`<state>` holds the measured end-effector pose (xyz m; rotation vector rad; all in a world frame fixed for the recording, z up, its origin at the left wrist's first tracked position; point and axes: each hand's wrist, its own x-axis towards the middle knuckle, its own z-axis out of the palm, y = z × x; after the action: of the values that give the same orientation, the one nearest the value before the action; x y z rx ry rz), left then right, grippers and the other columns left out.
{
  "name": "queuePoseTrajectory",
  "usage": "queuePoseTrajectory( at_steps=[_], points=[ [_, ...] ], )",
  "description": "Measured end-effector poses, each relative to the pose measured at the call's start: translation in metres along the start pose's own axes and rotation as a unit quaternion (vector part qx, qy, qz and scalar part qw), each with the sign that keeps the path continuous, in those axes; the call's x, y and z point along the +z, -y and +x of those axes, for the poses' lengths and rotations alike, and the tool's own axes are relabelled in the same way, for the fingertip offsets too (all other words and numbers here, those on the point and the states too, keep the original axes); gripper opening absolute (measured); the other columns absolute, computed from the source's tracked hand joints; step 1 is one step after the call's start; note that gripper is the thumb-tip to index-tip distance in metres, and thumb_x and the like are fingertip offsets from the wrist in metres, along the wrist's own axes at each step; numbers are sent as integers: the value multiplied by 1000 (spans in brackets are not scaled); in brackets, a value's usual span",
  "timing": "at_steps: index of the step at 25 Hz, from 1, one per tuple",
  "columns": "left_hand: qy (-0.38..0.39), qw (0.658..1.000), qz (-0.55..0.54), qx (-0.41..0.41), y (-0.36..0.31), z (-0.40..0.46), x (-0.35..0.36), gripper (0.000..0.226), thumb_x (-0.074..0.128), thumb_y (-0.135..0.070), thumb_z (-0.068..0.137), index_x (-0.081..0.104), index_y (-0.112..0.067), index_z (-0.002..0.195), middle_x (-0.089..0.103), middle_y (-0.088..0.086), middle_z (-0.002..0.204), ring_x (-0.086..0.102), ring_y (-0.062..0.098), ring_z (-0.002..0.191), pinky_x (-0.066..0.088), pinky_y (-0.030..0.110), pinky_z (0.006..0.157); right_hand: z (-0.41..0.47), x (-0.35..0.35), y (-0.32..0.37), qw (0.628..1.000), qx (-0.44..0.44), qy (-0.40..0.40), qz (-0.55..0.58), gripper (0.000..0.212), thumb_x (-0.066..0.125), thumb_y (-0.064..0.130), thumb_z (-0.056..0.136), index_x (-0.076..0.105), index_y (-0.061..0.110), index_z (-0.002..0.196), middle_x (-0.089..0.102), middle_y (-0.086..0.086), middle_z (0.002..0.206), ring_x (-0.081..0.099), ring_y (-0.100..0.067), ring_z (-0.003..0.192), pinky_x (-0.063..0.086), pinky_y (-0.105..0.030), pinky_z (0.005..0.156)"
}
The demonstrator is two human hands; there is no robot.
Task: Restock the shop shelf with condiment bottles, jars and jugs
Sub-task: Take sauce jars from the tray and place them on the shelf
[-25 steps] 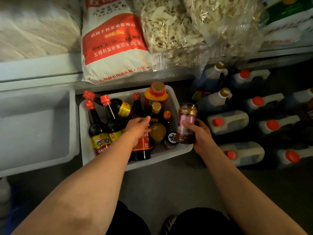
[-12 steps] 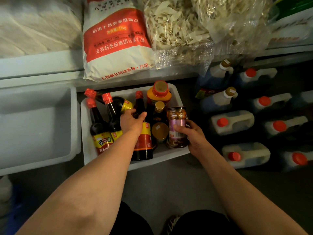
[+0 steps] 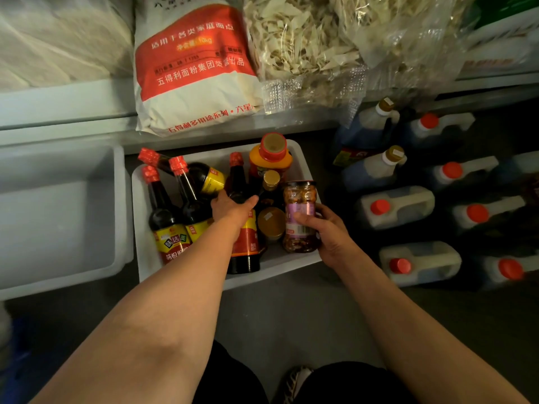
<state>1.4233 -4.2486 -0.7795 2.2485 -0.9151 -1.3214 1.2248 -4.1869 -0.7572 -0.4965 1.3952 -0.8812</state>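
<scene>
A person's two bare arms reach down into a white plastic bin [image 3: 145, 258] on the floor beneath a shop shelf. The right hand [image 3: 326, 231] has its fingers and thumb curled in a firm grip round a glass jar [image 3: 300, 217] with a purple label, held upright at the bin's right edge. The left hand [image 3: 230, 209] closes over the shoulder of a dark sauce bottle [image 3: 245, 249] with a red and yellow label, standing in the bin's middle. Between the two grips sit a gold-lidded jar [image 3: 271, 221] and a small gold-capped bottle [image 3: 271, 182]. Beyond them stands an orange jar [image 3: 271, 158] with a red lid. Left of the left grip, red-capped dark bottles [image 3: 163, 217] lean together. Right of the right grip, jugs [image 3: 396, 207] with red caps lie in rows on the floor. Above, the shelf carries a flour sack [image 3: 192, 65] and bagged dried strips [image 3: 300, 45]. A second white bin [image 3: 119, 205] stands far left.
</scene>
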Motion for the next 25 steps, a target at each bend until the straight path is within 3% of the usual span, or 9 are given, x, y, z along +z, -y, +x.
queuePoseTrajectory(
  at_steps=[5,8,10,15,20,25],
  points=[
    [-11,996,79,28,-3,-7,-4,82,80,-33,80,38,-20,149,26,14,150,42,34,132,35,37,111,-6,4,1,1000,-1,12,2,64,81,16,72,57,16,131,65,-7,123,63,-25,112,54,-41,89],
    [20,992,123,36,2,-11,-2,88,75,-26,84,22,-29,154,26,16,151,43,37,132,39,39,107,-10,8,2,1000,-2,18,1,49,80,13,75,60,21,119,66,-6,121,63,-26,111,54,-41,88],
    [47,990,131,36,7,-12,-4,96,76,-26,84,12,-33,155,37,16,149,45,37,131,42,41,104,-12,10,3,1000,-4,20,-2,43,79,11,77,61,24,113,66,-6,120,63,-26,111,54,-42,90],
    [12,995,78,53,10,-20,-18,94,80,-24,78,24,-37,153,50,11,143,48,33,130,45,45,106,-23,11,2,1000,-7,27,-4,45,80,12,75,61,23,114,67,-6,120,63,-27,111,53,-43,91],
    [-3,993,65,102,7,-27,-52,105,89,-44,64,29,-41,150,48,3,147,44,30,135,43,46,107,-25,15,0,1000,-7,24,15,53,83,17,69,61,24,117,67,-7,122,63,-28,113,53,-50,95],
    [-67,993,36,95,23,-26,-106,108,91,-42,58,32,-39,148,52,0,143,51,27,128,46,46,104,-21,31,0,999,15,25,46,60,83,16,70,61,21,126,70,-8,120,67,-30,109,57,-45,78]
  ],
)
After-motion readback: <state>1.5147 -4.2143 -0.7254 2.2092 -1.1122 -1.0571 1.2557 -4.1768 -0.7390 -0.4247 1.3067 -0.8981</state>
